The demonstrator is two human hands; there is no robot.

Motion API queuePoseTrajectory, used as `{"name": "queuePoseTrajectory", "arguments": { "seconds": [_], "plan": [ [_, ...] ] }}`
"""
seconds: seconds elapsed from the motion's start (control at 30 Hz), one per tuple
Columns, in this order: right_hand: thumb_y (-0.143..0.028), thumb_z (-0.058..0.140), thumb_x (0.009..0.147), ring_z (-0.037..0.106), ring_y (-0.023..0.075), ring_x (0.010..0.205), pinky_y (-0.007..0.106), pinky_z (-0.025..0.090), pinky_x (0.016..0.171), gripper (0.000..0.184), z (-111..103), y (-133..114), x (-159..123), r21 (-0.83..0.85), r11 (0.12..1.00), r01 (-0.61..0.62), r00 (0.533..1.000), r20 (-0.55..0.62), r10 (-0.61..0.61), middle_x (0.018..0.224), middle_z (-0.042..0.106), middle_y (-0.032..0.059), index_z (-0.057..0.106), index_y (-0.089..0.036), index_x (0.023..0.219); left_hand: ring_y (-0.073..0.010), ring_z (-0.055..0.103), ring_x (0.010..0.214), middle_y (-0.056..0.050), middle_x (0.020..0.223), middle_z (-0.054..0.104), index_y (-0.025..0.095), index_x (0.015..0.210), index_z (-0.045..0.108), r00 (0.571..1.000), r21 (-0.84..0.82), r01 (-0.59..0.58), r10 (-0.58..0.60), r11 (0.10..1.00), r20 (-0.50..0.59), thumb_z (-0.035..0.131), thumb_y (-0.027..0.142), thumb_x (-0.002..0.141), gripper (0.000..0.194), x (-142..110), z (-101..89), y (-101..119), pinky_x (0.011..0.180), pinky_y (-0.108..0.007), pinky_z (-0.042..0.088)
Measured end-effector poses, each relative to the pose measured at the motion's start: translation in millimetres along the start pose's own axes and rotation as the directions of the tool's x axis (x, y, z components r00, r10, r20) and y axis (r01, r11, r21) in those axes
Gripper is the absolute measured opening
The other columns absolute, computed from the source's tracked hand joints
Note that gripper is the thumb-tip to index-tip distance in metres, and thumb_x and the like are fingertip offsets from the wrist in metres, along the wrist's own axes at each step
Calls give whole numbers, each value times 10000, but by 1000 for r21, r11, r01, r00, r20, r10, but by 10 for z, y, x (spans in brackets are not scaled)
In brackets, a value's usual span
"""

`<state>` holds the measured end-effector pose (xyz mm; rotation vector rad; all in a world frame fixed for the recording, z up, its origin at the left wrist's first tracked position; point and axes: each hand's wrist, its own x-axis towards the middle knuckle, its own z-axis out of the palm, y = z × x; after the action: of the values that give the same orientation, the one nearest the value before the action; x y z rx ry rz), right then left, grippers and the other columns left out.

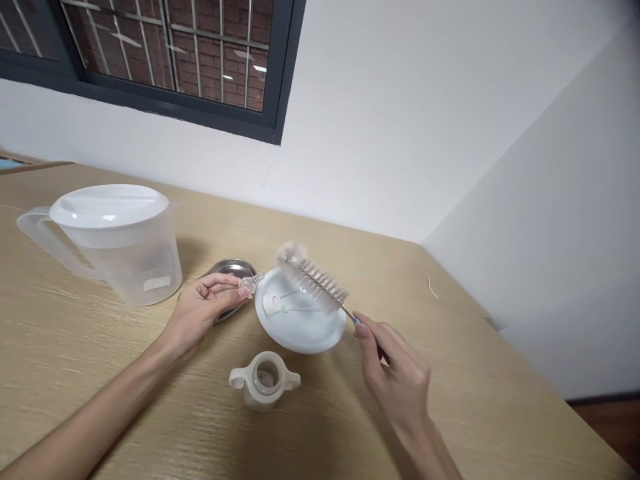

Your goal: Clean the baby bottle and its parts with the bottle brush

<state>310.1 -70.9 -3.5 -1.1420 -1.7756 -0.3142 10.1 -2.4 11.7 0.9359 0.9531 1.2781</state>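
Observation:
My left hand (207, 303) pinches a small clear ribbed piece (249, 285) between thumb and fingertips, beside the rim of a white bowl (300, 337). My right hand (395, 367) grips the thin handle of a bottle brush (317, 283), whose white bristles lie over the bowl, tilted up to the left. Inside the bowl rest a small white ring (273, 304) and thin pale straw-like pieces; their exact kind is unclear. Nearer to me stands a clear baby bottle (265, 380), its mouth uncovered and a handle on either side.
A clear lidded pitcher (135, 257) stands at the left on the wooden table (190, 413). Partly behind my left hand lies a shiny metal tray (237, 267). A short white strip (433, 287) is at the right. The wall and a barred window (175, 53) are behind.

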Motion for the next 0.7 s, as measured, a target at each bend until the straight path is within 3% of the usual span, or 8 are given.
{"name": "queuePoseTrajectory", "arguments": {
  "seconds": [0.1, 0.2, 0.3, 0.33, 0.4, 0.5, 0.57, 0.7],
  "plan": [
    [-39, 620, 895, 576, 100, 615, 236, 431, 568, 296, 24, -40, 1, 38, 996, 79, 995, 52, -81, 805, 679, 33, 677, -145, 1165, -148, 747, 801, -48, 859, 789, 163, 905, 697, 1000, 8, 3, -3, 1000, 2, 915, 280, 633, 367, -1, -5, -11, 763, -200, 575],
    [-71, 632, 905, 612, 107, 656, 238, 442, 603, 225, 39, 18, 12, -72, 995, 63, 996, 71, -58, 808, 692, 34, 697, -139, 1109, -164, 748, 803, -47, 842, 782, 174, 910, 680, 999, 86, -42, 40, 995, 19, 891, 313, 665, 352, 2, -26, -27, 769, -230, 582],
    [-107, 632, 919, 608, 99, 649, 233, 441, 602, 175, 21, 85, 19, -118, 993, -20, 999, 44, 25, 819, 707, 26, 715, -156, 1066, -199, 743, 889, -63, 950, 779, 195, 954, 677, 961, 304, -276, 271, 912, 60, 842, 307, 720, 308, 3, -48, -43, 846, -304, 586],
    [-108, 629, 921, 594, 94, 635, 231, 436, 591, 180, 12, 88, 18, -94, 995, -42, 998, 39, 46, 820, 704, 23, 716, -161, 1069, -209, 734, 928, -66, 992, 771, 202, 973, 683, 913, 412, -399, 395, 819, 99, 823, 283, 737, 286, 1, -54, -48, 880, -328, 577],
    [-98, 625, 918, 556, 87, 601, 229, 420, 561, 210, -2, 61, 12, -23, 998, -54, 998, 40, 55, 797, 683, 16, 710, -167, 1097, -219, 711, 979, -61, 1034, 753, 215, 1002, 691, 755, 590, -610, 613, 528, 233, 785, 219, 762, 258, -2, -67, -54, 924, -360, 553],
    [-73, 621, 906, 564, 98, 621, 234, 416, 555, 264, 3, -9, 0, 58, 998, 16, 996, 82, -20, 804, 673, 28, 692, -158, 1146, -215, 695, 977, -58, 1019, 735, 211, 1034, 673, 544, 668, -727, 727, 159, 419, 731, 134, 791, 261, -1, -90, -66, 903, -362, 549],
    [-73, 622, 906, 587, 106, 643, 237, 422, 568, 266, 19, -23, -4, 44, 997, 57, 991, 115, -62, 818, 683, 39, 688, -148, 1153, -204, 695, 970, -62, 1026, 725, 201, 1042, 651, 479, 666, -744, 740, 56, 473, 707, 96, 806, 264, 8, -110, -78, 888, -345, 558],
    [-121, 633, 918, 577, 98, 615, 238, 413, 572, 185, 25, 36, -1, -95, 995, 32, 992, 124, -20, 798, 693, 27, 713, -154, 1081, -183, 702, 966, -55, 1038, 714, 195, 1030, 630, 415, 658, -751, 735, -57, 537, 688, 54, 818, 261, 34, -147, -95, 899, -313, 562]
  ]
}}
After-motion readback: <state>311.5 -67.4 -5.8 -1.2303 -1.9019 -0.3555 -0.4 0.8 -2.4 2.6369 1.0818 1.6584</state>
